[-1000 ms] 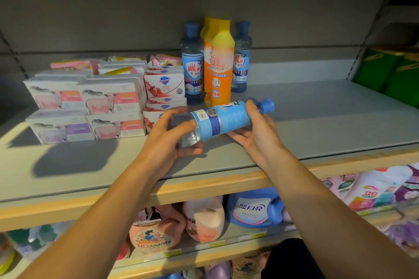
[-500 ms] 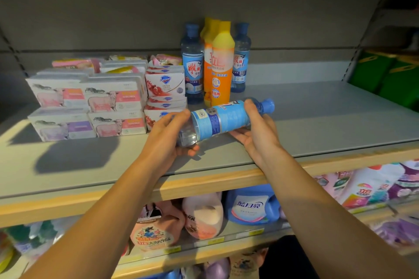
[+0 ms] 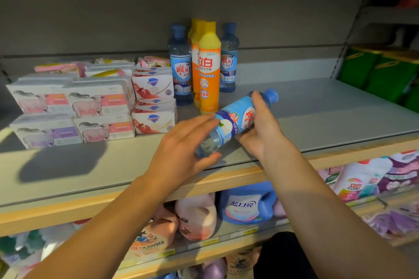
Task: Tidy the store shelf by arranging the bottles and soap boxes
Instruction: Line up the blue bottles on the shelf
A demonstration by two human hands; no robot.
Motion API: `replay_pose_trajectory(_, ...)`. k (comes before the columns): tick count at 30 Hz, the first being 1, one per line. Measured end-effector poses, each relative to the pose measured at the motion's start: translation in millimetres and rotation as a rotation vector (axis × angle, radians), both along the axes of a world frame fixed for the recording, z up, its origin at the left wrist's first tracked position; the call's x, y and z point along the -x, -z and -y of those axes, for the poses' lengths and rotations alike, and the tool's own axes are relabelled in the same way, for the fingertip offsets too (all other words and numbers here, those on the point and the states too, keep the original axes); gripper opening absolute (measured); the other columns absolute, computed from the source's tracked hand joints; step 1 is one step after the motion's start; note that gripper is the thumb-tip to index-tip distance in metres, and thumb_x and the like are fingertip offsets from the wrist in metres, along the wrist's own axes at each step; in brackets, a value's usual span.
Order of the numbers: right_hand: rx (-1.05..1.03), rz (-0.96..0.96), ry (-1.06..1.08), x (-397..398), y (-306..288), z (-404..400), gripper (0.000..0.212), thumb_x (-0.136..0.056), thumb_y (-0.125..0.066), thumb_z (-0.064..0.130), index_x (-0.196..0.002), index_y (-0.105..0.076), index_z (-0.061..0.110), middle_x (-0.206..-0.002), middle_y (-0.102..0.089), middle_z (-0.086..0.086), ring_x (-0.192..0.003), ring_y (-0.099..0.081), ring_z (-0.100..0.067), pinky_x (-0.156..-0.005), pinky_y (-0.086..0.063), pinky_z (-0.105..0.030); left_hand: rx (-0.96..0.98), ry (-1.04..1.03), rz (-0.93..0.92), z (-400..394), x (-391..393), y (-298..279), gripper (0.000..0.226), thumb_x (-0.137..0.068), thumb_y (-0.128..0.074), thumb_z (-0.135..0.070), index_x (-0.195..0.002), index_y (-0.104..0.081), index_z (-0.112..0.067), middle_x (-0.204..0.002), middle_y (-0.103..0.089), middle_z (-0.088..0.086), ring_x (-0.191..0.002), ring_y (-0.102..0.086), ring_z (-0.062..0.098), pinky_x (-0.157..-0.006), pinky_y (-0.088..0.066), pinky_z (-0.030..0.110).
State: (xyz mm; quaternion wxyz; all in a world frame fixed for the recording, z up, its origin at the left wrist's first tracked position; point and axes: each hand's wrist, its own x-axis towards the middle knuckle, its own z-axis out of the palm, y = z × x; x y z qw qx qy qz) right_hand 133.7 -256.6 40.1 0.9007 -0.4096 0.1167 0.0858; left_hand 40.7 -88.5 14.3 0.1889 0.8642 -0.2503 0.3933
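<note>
Held bottle (image 3: 235,121): clear body, light-blue label with red characters, blue cap. Two standing blue bottles (image 3: 180,68): clear bluish, blue caps, blue shield labels, red characters. Orange bottles (image 3: 209,70): orange body, yellow top, red-and-white lettering. Soap boxes (image 3: 99,101): white with pink, orange or purple panels; stack (image 3: 153,99) beside them white with dark-red pattern, blue logo. Shelf (image 3: 317,108): grey, pale wood edge. Green boxes (image 3: 383,72) far right. Lower shelf: blue jug (image 3: 246,206), pink jugs (image 3: 197,217).

Tilted blue bottle (image 3: 235,120) beside stacked soap boxes (image 3: 90,106).
</note>
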Motion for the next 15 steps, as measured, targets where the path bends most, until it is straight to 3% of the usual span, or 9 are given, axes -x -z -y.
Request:
replay_pose_trajectory(3,-0.062,0.017,0.007,0,-6,11,0.052,-0.082,-0.075,0.043,-0.12,-0.058,0.011,-0.105,-0.071,-0.017,-0.091,-0.072,-0.031,-0.084,-0.057,-0.053,-0.108,-0.002,0.132,7,-4,-3,0.06,-0.067,-0.089,-0.019,-0.121,-0.066,-0.003,-0.131,-0.062,0.012,-0.105,-0.066,0.03,-0.097,-0.044,0.03)
replay_pose_trajectory(7,-0.133,0.116,0.033,-3,-7,23,0.052,-0.084,-0.073,0.042,-0.121,-0.059,0.009,-0.103,-0.071,-0.015,-0.089,-0.072,-0.027,-0.079,-0.059,-0.047,-0.124,0.039,0.144,14,-13,-8,0.056,-0.073,-0.084,-0.023,-0.123,-0.065,-0.005,-0.136,-0.058,0.01,-0.114,-0.061,0.029,-0.101,-0.046,0.033)
replay_pose_trajectory(10,-0.11,0.234,0.076,-11,-14,34,0.038,-0.088,-0.07,0.037,-0.113,-0.06,0.01,-0.085,-0.074,-0.008,-0.077,-0.073,-0.019,-0.067,-0.058,-0.036,0.012,0.075,-0.048,21,-17,-10,0.056,-0.083,-0.07,-0.039,-0.131,-0.061,-0.013,-0.141,-0.054,0.001,-0.124,-0.054,0.016,-0.106,-0.042,0.027)
replay_pose_trajectory(12,-0.067,0.356,0.14,-19,-22,43,0.032,-0.089,-0.071,0.026,-0.113,-0.059,0.009,-0.082,-0.074,-0.005,-0.075,-0.072,-0.017,-0.065,-0.057,-0.031,0.111,0.044,-0.222,24,-23,-11,0.054,-0.085,-0.064,-0.044,-0.132,-0.06,-0.019,-0.135,-0.06,-0.006,-0.119,-0.058,0.012,-0.101,-0.047,0.031)
replay_pose_trajectory(15,0.15,0.546,0.227,-37,-36,54,0.035,-0.076,-0.077,0.02,-0.106,-0.06,0.012,-0.085,-0.073,-0.001,-0.078,-0.072,-0.016,-0.068,-0.056,-0.029,0.047,-0.064,-0.412,24,-39,-7,0.049,-0.088,-0.065,-0.042,-0.134,-0.059,-0.025,-0.131,-0.064,-0.008,-0.117,-0.06,0.014,-0.098,-0.046,0.029)
